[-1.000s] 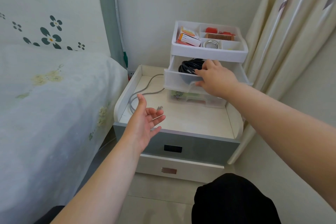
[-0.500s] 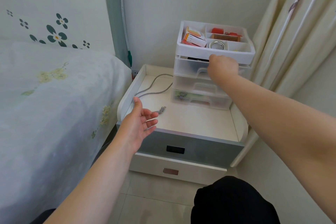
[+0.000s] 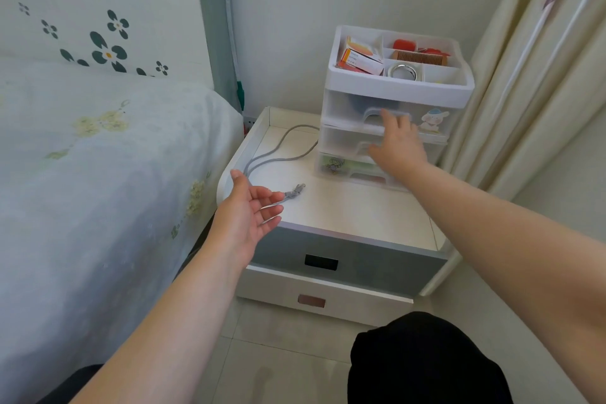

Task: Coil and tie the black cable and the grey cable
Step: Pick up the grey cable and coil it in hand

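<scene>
A nightstand (image 3: pixel 344 216) sits mid-frame, with a bed (image 3: pixel 98 174) to its left and a curtain (image 3: pixel 531 75) at upper right. A drawer organiser (image 3: pixel 393 128) stands on its back right; the cable (image 3: pixel 285 154) lies on its left part, left of the organiser.

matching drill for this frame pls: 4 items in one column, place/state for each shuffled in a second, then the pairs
Items
1. grey cable
2. comb
3. left hand
4. right hand

Places/states
A. open, in front of the drawer unit's translucent drawers
B. in a compartment of the top tray
C. uncoiled on the nightstand top
D. palm up, open, at the nightstand's front left corner

Pairs: 1-C, 2-B, 3-D, 4-A
</scene>
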{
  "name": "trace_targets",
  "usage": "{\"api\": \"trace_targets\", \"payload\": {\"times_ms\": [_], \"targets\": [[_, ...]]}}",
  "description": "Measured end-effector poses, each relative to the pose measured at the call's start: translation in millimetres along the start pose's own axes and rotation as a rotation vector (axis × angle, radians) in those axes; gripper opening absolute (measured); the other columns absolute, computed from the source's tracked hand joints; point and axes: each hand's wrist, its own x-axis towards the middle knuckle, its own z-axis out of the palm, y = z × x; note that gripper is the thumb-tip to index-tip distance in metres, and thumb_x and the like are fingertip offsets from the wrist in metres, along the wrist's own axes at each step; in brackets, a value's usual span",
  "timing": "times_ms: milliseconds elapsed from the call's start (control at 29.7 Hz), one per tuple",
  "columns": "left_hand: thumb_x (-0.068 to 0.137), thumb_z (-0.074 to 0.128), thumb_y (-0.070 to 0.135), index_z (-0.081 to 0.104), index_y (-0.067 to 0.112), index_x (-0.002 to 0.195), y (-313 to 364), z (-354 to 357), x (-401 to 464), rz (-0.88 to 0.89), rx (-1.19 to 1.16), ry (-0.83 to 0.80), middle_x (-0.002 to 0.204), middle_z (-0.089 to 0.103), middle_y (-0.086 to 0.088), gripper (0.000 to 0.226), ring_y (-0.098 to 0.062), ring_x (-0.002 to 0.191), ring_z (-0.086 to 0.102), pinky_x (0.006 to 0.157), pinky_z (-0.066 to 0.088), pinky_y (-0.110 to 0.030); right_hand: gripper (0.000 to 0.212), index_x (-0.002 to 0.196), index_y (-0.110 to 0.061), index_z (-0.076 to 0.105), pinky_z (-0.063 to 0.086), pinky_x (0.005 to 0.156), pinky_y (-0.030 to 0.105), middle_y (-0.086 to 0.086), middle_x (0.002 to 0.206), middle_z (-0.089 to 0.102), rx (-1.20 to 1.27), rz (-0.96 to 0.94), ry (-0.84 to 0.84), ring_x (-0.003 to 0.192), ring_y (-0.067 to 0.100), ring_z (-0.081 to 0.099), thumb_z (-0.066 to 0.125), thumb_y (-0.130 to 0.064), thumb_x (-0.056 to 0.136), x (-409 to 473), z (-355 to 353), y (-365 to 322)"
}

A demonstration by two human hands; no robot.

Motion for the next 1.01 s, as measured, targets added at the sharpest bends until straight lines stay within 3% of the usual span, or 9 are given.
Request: {"api": "trace_targets", "payload": {"times_ms": [101, 202, 370, 437, 572, 706, 841, 908, 1009], "targets": [[0.096, 0.031, 0.057, 0.057, 0.013, 0.076, 0.8, -2.6, -1.4, -0.01, 0.015, 0.045, 0.075, 0.071, -0.001, 0.054, -0.016, 0.069, 0.063, 0.068, 0.051, -0.031, 0.048, 0.136, -0.017, 0.039, 0.042, 0.097, 0.042, 0.008, 0.134, 0.046, 0.091, -0.155, -0.047, 0.12, 0.028, 0.047, 0.052, -0.025, 0.09, -23.4, 26.1, -23.0], [0.098, 0.035, 0.052, 0.057, 0.014, 0.076, 4.2, -7.3, -1.2, -0.02, 0.004, 0.099, 0.073, 0.071, 0.0, 0.049, -0.016, 0.069, 0.063, 0.066, 0.051, -0.03, 0.037, 0.127, -0.02, 0.05, 0.042, 0.097, 0.037, 0.003, 0.132, 0.049, 0.035, -0.329, -0.3, 0.12, 0.023, 0.047, 0.052, -0.029, 0.091, -40.3, 64.4, -50.7], [0.099, 0.035, 0.051, 0.056, 0.015, 0.076, 12.4, -15.2, -3.1, -0.004, -0.009, 0.094, 0.065, 0.072, 0.004, 0.048, -0.015, 0.068, 0.062, 0.064, 0.049, -0.029, 0.057, 0.147, -0.027, 0.025, 0.026, 0.109, 0.045, 0.001, 0.157, 0.018, -0.015, -0.289, -0.473, 0.141, 0.029, 0.019, 0.045, -0.033, 0.094, -50.0, 121.9, -78.4], [0.099, 0.034, 0.051, 0.056, 0.015, 0.075, 16.1, -19.4, -4.2, 0.018, 0.006, 0.096, 0.065, 0.072, 0.004, 0.048, -0.014, 0.067, 0.062, 0.064, 0.049, -0.028, 0.058, 0.149, -0.026, 0.018, 0.026, 0.109, 0.047, 0.002, 0.158, 0.016, -0.06, -0.265, -0.535, 0.142, 0.031, 0.017, 0.041, -0.035, 0.096, -52.6, 136.5, -81.9], [0.1, 0.034, 0.05, 0.057, 0.016, 0.075, 22.6, -25.8, -7.2, 0.017, 0.034, 0.121, 0.069, 0.071, 0.004, 0.048, -0.014, 0.07, 0.063, 0.068, 0.05, -0.028, 0.037, 0.125, -0.013, 0.045, 0.037, 0.088, 0.038, 0.012, 0.126, 0.049, -0.242, -0.336, -0.338, 0.114, 0.031, 0.042, 0.038, -0.037, 0.098, -64.5, 145.1, -91.3], [0.101, 0.036, 0.043, 0.056, 0.017, 0.076, 24.8, -26.6, -12.0, 0.026, 0.121, 0.125, 0.08, 0.07, 0.002, 0.041, -0.014, 0.076, 0.063, 0.072, 0.049, -0.029, 0.036, 0.113, -0.013, 0.051, 0.036, 0.081, 0.038, 0.012, 0.111, 0.059, -0.249, -0.407, -0.363, 0.104, 0.031, 0.047, 0.034, -0.042, 0.099, -87.0, 131.3, -107.4], [0.101, 0.04, 0.03, 0.061, 0.019, 0.087, 25.1, -29.0, -17.9, 0.234, 0.468, 0.107, 0.095, 0.069, 0.007, 0.027, -0.012, 0.095, 0.062, 0.083, 0.047, -0.027, 0.031, 0.105, -0.019, 0.056, 0.036, 0.078, 0.037, 0.006, 0.096, 0.063, -0.054, -0.461, -0.441, 0.099, 0.028, 0.045, 0.039, -0.044, 0.097, -117.3, 84.9, -129.3], [0.1, 0.039, 0.032, 0.062, 0.02, 0.097, 23.3, -32.5, -23.1, 0.377, 0.803, 0.082, 0.099, 0.065, 0.01, 0.025, -0.009, 0.094, 0.061, 0.08, 0.045, -0.023, 0.025, 0.101, -0.022, 0.058, 0.039, 0.079, 0.038, -0.001, 0.088, 0.062, 0.103, -0.528, -0.441, 0.096, 0.026, 0.045, 0.045, -0.042, 0.095, -133.4, 57.8, -135.8], [0.1, 0.026, 0.046, 0.059, 0.023, 0.098, 17.5, -39.2, -31.0, 0.436, 1.401, -0.048, 0.093, 0.067, 0.007, 0.04, -0.016, 0.088, 0.061, 0.083, 0.047, -0.036, 0.011, 0.093, -0.026, 0.058, 0.04, 0.079, 0.037, -0.011, 0.073, 0.055, 0.354, -0.566, -0.432, 0.091, 0.024, 0.042, 0.051, -0.034, 0.092, -150.8, 33.7, -130.8]]}}
